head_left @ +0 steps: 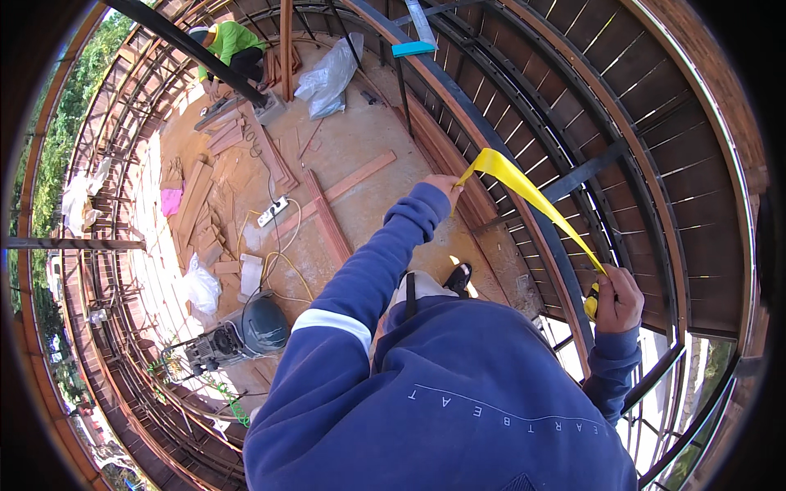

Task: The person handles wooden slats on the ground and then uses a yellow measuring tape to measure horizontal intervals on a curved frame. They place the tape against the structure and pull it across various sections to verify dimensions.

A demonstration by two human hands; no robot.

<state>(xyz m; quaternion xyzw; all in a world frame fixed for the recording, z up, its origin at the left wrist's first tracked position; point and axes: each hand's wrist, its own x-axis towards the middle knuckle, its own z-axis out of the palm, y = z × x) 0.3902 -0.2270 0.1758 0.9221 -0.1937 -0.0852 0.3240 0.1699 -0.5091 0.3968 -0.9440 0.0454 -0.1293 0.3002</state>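
Note:
A yellow tape measure blade (532,196) stretches in a raised, bent arc between my hands, beside the dark metal frame. My left hand (446,190) is closed, pinching the far end of the blade. At the right, my right hand (620,299) is closed round the near part of the tape. Just beside its fingers shows a yellow and black case (591,301), partly hidden by the hand. Behind the tape runs a curved steel beam (483,123) with dark slatted panels (573,82) beyond it.
Reddish timber boards (327,217) lie crossed on the floor near a white power strip (273,211) with cords. An air compressor (262,323) stands at left. A co-worker in a green top (233,41) crouches far off near plastic sheeting (330,80). A teal-edged tool (413,48) rests on the beam.

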